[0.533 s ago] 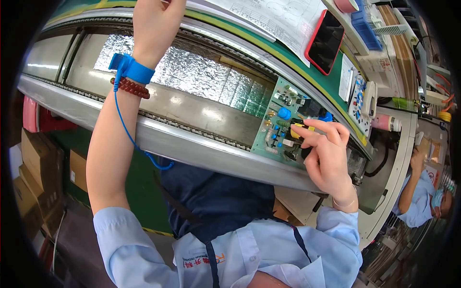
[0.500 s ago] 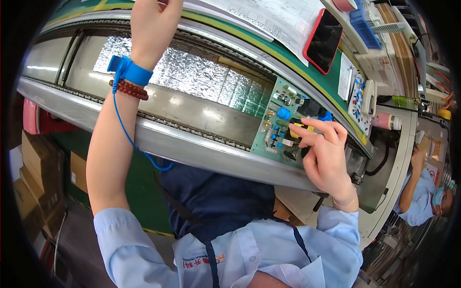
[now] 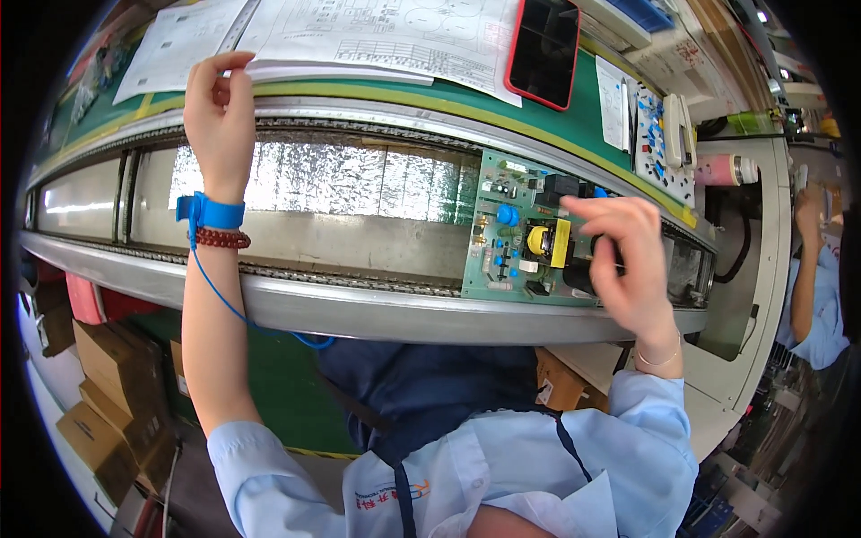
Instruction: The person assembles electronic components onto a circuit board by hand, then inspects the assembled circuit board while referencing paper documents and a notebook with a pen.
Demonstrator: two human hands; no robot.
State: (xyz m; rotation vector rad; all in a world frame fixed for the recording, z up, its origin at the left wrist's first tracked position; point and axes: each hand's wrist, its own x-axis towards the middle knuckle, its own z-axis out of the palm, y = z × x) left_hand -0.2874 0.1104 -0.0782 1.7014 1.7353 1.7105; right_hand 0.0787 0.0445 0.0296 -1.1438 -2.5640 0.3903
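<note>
Hands were set far apart across the conveyor channel (image 3: pixel 359 309), and the whole matter turned on which of them lay close to the green circuit board (image 3: pixel 529 238). That board sat flat in the channel, resting across its two silver rails, its long axis running roughly along the channel and its components facing up. Right of the board's centre, the right hand (image 3: pixel 632 269) hung directly over the board's right-hand end, fingers curled down among the dark components there; whether they actually pinched a part or only touched it could not be told, since the hand hid the contact. From the board, the left hand (image 3: pixel 220 108) lay well away to the left and beyond the far rail, wrist ringed by a blue strap (image 3: pixel 211 213) with a coiled lead and a bead bracelet (image 3: pixel 220 238); thumb and forefinger were closed lightly at the edge of the printed sheets (image 3: pixel 377 36) on the green worktop (image 3: pixel 583 99). A red-cased phone (image 3: pixel 543 49) lay on that worktop just beyond the board. By this layout the right hand was plainly the nearer one to the board, already above it.
</note>
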